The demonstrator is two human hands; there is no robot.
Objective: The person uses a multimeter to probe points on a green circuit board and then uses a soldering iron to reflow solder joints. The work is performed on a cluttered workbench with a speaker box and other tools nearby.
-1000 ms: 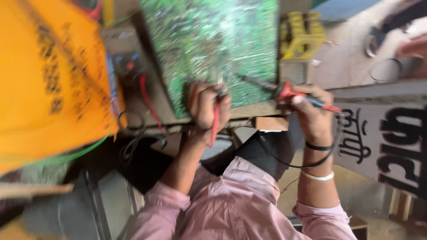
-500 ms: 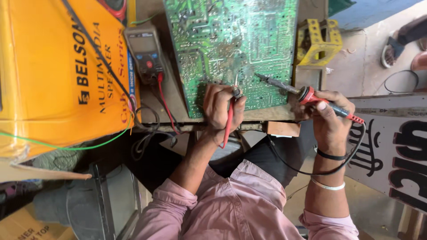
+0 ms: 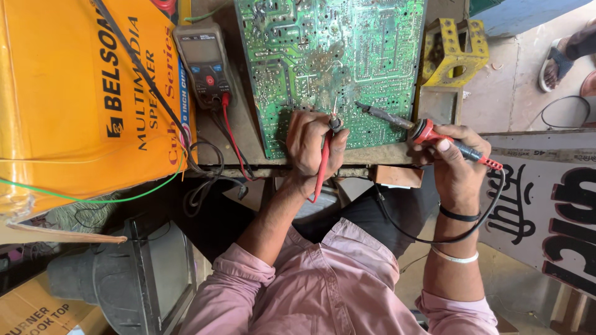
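A large green circuit board (image 3: 329, 56) lies solder side up on the workbench. My left hand (image 3: 310, 146) rests on its near edge, pinching a red probe (image 3: 324, 164) whose tip touches the board. The probe's red lead runs to a grey multimeter (image 3: 205, 62) to the left of the board. My right hand (image 3: 453, 164) grips the red and black handle of a soldering iron (image 3: 428, 131). Its metal tip points left over the board, close to the probe tip. A black cord hangs from the handle down past my wrist.
A big yellow cardboard box (image 3: 74, 105) fills the left, crossed by a green wire. A yellow metal stand (image 3: 456, 49) sits to the right of the board. Another person's sandalled foot (image 3: 559, 59) shows at top right. A dark monitor (image 3: 124, 279) stands lower left, a painted signboard (image 3: 546, 205) at right.
The view has steadied and shifted, bringing the multimeter fully into sight. Both hands keep their grips, and the iron's tip stays close to the probe over the board.
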